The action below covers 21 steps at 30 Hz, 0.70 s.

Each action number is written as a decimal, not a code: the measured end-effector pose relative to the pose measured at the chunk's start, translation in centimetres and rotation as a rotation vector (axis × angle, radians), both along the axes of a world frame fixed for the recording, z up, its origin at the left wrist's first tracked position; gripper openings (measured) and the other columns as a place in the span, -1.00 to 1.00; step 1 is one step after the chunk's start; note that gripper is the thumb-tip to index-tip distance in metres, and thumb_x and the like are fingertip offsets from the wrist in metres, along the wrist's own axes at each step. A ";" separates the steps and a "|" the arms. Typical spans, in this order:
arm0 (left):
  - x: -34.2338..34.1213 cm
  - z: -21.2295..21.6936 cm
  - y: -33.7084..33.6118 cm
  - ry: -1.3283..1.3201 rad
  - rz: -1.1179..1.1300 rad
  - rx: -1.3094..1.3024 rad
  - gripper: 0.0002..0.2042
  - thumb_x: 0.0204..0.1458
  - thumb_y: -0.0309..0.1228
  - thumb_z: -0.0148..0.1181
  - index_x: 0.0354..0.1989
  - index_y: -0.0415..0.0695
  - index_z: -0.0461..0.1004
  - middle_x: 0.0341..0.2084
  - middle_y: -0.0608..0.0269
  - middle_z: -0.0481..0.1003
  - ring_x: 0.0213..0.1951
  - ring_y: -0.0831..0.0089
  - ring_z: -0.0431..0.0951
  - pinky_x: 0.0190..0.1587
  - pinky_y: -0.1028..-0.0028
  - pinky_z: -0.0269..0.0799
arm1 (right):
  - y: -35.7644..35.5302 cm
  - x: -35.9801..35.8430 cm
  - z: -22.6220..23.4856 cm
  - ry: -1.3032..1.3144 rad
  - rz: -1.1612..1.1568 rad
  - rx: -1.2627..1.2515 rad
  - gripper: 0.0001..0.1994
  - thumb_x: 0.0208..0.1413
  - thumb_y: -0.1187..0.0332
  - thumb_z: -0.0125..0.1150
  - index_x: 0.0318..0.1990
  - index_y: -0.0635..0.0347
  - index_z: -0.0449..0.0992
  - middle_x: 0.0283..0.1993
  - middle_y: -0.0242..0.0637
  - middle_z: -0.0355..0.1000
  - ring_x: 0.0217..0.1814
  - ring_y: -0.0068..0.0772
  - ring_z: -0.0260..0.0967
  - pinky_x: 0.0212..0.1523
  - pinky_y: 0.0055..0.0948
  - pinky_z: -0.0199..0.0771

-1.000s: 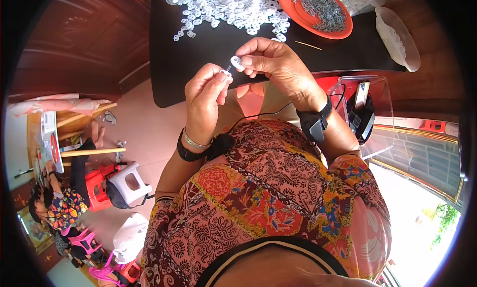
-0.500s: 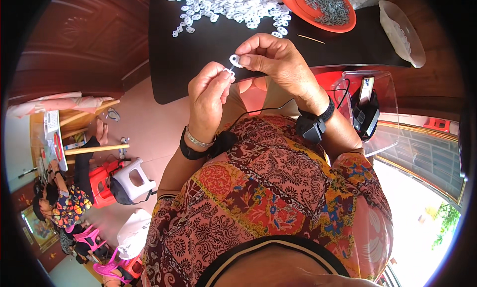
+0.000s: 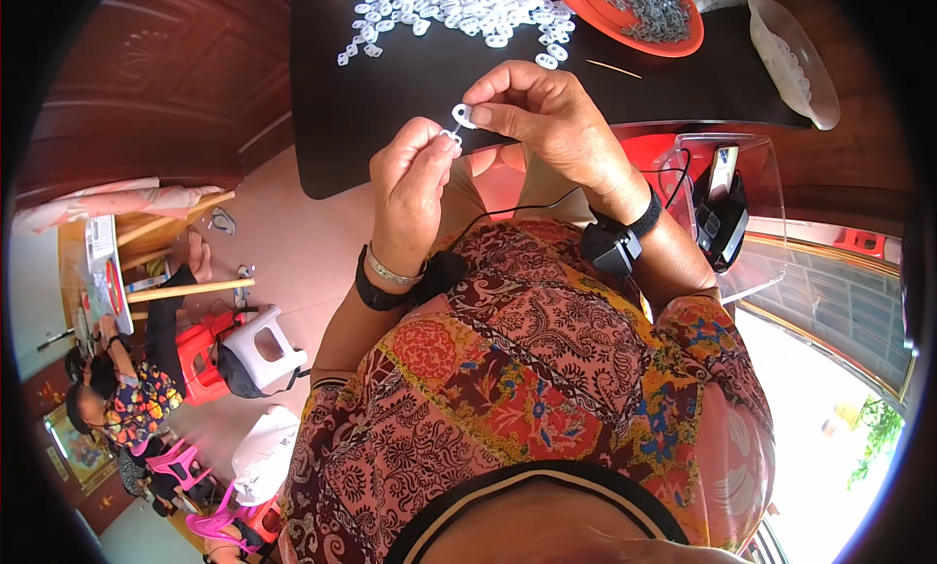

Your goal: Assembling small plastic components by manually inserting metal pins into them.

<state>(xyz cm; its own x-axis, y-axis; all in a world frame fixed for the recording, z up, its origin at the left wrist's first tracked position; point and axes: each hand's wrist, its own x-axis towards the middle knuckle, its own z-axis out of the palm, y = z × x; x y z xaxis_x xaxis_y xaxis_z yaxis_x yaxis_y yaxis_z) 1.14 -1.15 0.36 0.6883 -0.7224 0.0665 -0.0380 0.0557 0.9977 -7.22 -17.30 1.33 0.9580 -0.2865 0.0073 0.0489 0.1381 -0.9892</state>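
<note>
Just over the near edge of the black table [image 3: 361, 125], both hands meet in front of me. My right hand [image 3: 551, 115] pinches a small white oval plastic piece with holes [image 3: 462, 112] between thumb and forefinger. Closed fingers of my left hand [image 3: 410, 174] grip a second small white plastic piece [image 3: 453, 138], mostly covered by the thumb and forefinger. A thin metal bit [image 3: 457, 128] shows between the two pieces and seems to join them. Farther back lies a heap of similar white pieces [image 3: 459, 8].
An orange plate [image 3: 687, 49] holds many small metal parts [image 3: 644, 8]. Nearby are a thin wooden stick [image 3: 614, 69] and a translucent tray [image 3: 820, 110]. A clear plastic box [image 3: 771, 188] stands right of my arm. A co-worker [image 3: 142, 398] sits far left, near stools [image 3: 256, 354].
Both hands keep nearly the same place and grip. The white piece in my right hand has turned slightly. The table's contents have shifted a little in the picture.
</note>
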 end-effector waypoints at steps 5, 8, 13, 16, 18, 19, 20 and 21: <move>0.0 0.1 0.0 -0.007 -0.001 0.015 -0.83 0.12 -0.47 -0.02 -0.51 -0.24 0.32 -0.65 0.46 0.22 -0.58 0.74 0.14 -0.54 0.64 0.05 | 0.1 0.0 -0.1 0.006 0.002 0.013 -0.89 0.13 0.51 0.15 -0.19 0.29 0.47 -0.35 -0.37 0.45 -0.45 -0.57 0.51 -0.52 -0.76 0.39; -0.1 0.2 0.0 -0.010 0.001 0.013 -0.83 0.12 -0.47 -0.02 -0.51 -0.25 0.33 -0.65 0.45 0.23 -0.57 0.74 0.14 -0.53 0.64 0.06 | 0.1 -0.1 0.0 0.003 0.003 0.007 -0.89 0.13 0.51 0.14 -0.19 0.29 0.47 -0.36 -0.37 0.45 -0.45 -0.55 0.52 -0.55 -0.78 0.34; -0.1 0.1 0.0 0.007 0.005 0.017 -0.83 0.12 -0.47 -0.02 -0.51 -0.25 0.33 -0.64 0.45 0.22 -0.56 0.74 0.14 -0.52 0.64 0.07 | 0.1 0.0 -0.2 -0.008 -0.002 0.001 -0.89 0.13 0.52 0.14 -0.19 0.28 0.47 -0.37 -0.39 0.45 -0.46 -0.56 0.51 -0.57 -0.79 0.31; -0.2 -0.2 -0.1 -0.010 0.019 0.019 -0.82 0.11 -0.44 -0.04 -0.51 -0.24 0.35 -0.68 0.46 0.22 -0.61 0.75 0.12 -0.56 0.65 0.02 | 0.3 0.0 -0.1 0.003 -0.003 -0.007 -0.89 0.13 0.52 0.14 -0.20 0.28 0.47 -0.38 -0.40 0.44 -0.46 -0.57 0.51 -0.57 -0.79 0.31; -0.2 -0.2 -0.2 -0.027 0.027 0.020 -0.80 0.11 -0.41 -0.05 -0.51 -0.23 0.36 -0.72 0.47 0.22 -0.66 0.76 0.10 -0.60 0.67 -0.04 | 0.3 -0.1 -0.3 0.000 -0.015 -0.009 -0.88 0.12 0.49 0.17 -0.20 0.29 0.48 -0.38 -0.40 0.46 -0.49 -0.68 0.41 -0.63 -0.76 0.30; -0.2 -0.2 -0.2 -0.036 0.026 0.018 -0.80 0.11 -0.41 -0.05 -0.51 -0.23 0.36 -0.72 0.47 0.22 -0.66 0.76 0.10 -0.60 0.67 -0.04 | 0.3 0.0 -0.3 -0.003 -0.026 -0.010 -0.87 0.10 0.47 0.19 -0.21 0.29 0.50 -0.37 -0.40 0.48 -0.52 -0.78 0.32 -0.68 -0.74 0.28; -0.2 -0.2 -0.2 -0.045 0.027 0.015 -0.80 0.11 -0.41 -0.05 -0.51 -0.23 0.36 -0.72 0.47 0.22 -0.66 0.76 0.10 -0.60 0.66 -0.04 | 0.2 0.0 -0.4 -0.002 -0.025 -0.010 -0.87 0.10 0.47 0.19 -0.21 0.29 0.50 -0.37 -0.40 0.48 -0.52 -0.78 0.32 -0.68 -0.74 0.28; -0.2 -0.2 -0.2 -0.044 0.028 0.016 -0.80 0.11 -0.41 -0.05 -0.51 -0.23 0.36 -0.72 0.47 0.22 -0.66 0.76 0.10 -0.60 0.66 -0.04 | 0.2 0.0 -0.4 -0.005 -0.019 -0.004 -0.87 0.10 0.46 0.19 -0.20 0.28 0.50 -0.37 -0.40 0.48 -0.51 -0.78 0.32 -0.68 -0.74 0.29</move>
<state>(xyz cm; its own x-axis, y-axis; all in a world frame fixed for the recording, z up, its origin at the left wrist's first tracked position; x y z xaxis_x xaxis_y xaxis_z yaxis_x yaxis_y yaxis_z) 0.93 -1.34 0.13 0.7052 -0.7038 0.0864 -0.0837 0.0384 0.9958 -7.23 -17.10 0.91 0.9522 -0.3051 0.0129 0.0560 0.1328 -0.9896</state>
